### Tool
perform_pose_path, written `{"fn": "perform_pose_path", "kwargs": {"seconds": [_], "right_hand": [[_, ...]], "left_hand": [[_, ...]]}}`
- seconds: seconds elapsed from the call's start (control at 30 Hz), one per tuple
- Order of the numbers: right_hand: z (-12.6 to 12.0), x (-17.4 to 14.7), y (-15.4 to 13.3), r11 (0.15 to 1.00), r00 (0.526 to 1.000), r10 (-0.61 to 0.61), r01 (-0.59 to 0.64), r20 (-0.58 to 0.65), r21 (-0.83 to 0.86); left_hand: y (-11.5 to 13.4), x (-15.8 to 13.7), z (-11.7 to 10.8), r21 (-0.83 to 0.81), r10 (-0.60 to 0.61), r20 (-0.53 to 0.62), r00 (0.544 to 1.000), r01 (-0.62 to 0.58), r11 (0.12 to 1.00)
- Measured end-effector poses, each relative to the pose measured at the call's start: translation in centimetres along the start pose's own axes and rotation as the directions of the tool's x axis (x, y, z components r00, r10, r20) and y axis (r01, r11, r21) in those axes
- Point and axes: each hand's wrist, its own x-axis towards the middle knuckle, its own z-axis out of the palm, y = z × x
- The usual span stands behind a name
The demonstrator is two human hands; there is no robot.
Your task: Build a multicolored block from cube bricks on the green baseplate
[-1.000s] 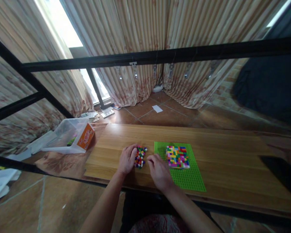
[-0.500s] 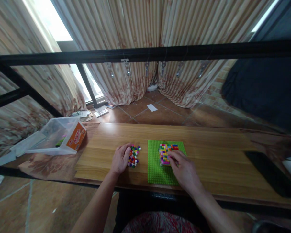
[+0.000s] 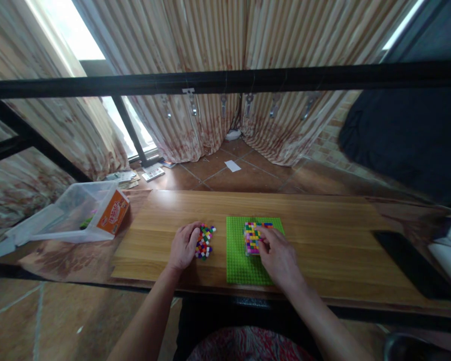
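Note:
On the wooden board, my left hand (image 3: 184,246) rests with loosely curved fingers against the left edge of a pile of small multicoloured bricks (image 3: 203,245). It holds nothing that I can see. A green studded baseplate (image 3: 236,268) lies to the right of the pile. On the baseplate stands a block built of small coloured bricks (image 3: 252,239), in pink, yellow, red, blue and other colours. My right hand (image 3: 281,254) is over the right part of this block, covering much of it. Its thumb and forefinger are pinched together at the block's top; what lies between them is hidden.
A clear plastic bin (image 3: 78,210) with an orange label stands left of the wooden board (image 3: 330,240). A flat black object (image 3: 413,263) lies at the right. A black metal bar (image 3: 210,82) crosses beyond the board, before striped curtains (image 3: 206,40).
My right hand has shifted slightly on the block, its fingertips reaching a little farther away from me and covering more of its top. My left hand stays by the pile. The view has turned slightly.

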Motion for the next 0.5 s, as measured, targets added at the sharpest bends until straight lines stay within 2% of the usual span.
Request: {"fn": "perform_pose_path", "kwargs": {"seconds": [0.27, 0.5], "right_hand": [[-1.1, -0.4, -0.3, 0.992, 0.995, 0.092, -0.09, -0.028, 0.087], [-1.7, -0.1, 0.2, 0.996, 0.986, 0.094, -0.093, -0.141, 0.009]], "left_hand": [[-0.1, 0.0, 0.1, -0.005, -0.008, -0.008, 1.0, 0.008, 1.0], [0.1, 0.0, 0.1, -0.001, -0.011, -0.006, 1.0, 0.011, 1.0]]}}
